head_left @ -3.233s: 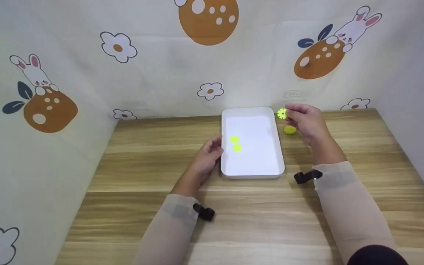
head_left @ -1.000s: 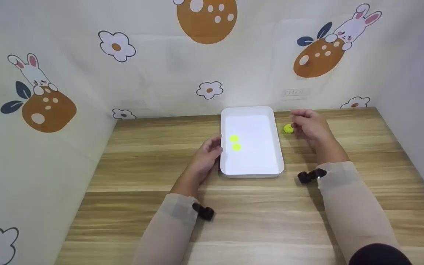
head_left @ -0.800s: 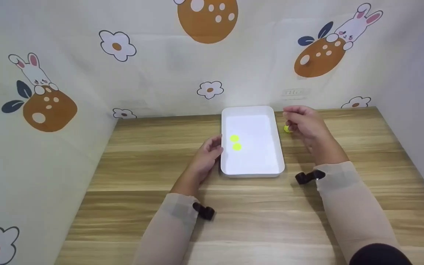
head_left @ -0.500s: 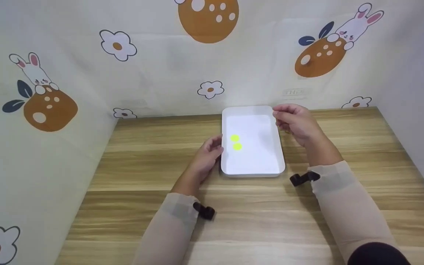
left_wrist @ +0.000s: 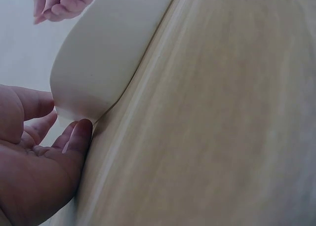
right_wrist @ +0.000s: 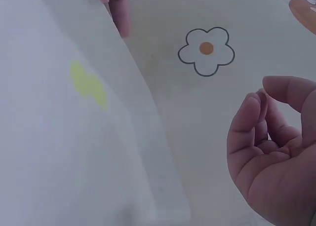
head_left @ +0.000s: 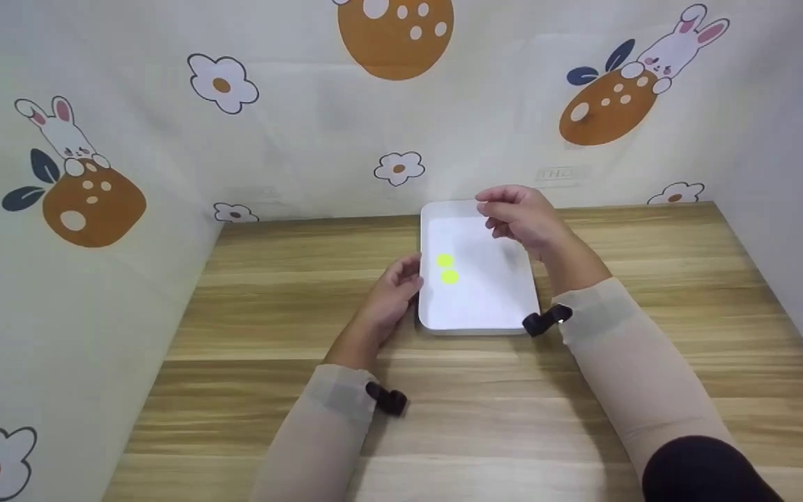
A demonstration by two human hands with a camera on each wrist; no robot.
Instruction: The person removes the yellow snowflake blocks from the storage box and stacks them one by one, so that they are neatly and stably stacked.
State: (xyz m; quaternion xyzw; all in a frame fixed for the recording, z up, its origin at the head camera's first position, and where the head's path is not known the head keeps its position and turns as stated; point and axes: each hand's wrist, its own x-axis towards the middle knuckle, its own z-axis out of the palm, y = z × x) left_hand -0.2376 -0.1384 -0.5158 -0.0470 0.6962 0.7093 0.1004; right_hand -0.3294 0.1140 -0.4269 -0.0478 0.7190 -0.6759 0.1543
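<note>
A shallow white tray [head_left: 475,307] lies on the wooden table. Inside it, toward its left side, are two bright yellow-green discs [head_left: 447,269], blurred in the right wrist view. My left hand [head_left: 393,289] touches the tray's outer left side with its fingertips; in the left wrist view the fingers [left_wrist: 39,102] meet the rim and lower edge. Above the tray's far right corner hovers my right hand [head_left: 523,216]. Its fingers [right_wrist: 244,127] are loosely bent, thumb close to the fingertips, with no object visible between them.
A patterned cloth wall [head_left: 318,125] rises behind the table, and plain walls stand on both sides. Wooden tabletop [head_left: 269,293] extends around the tray. Black clip-like devices [head_left: 387,399] sit at both sleeve cuffs.
Earlier my right hand held a notched yellow-green disc right of the tray, another beside it. That hand has moved left over the tray; those discs are out of sight. Left hand stays put.
</note>
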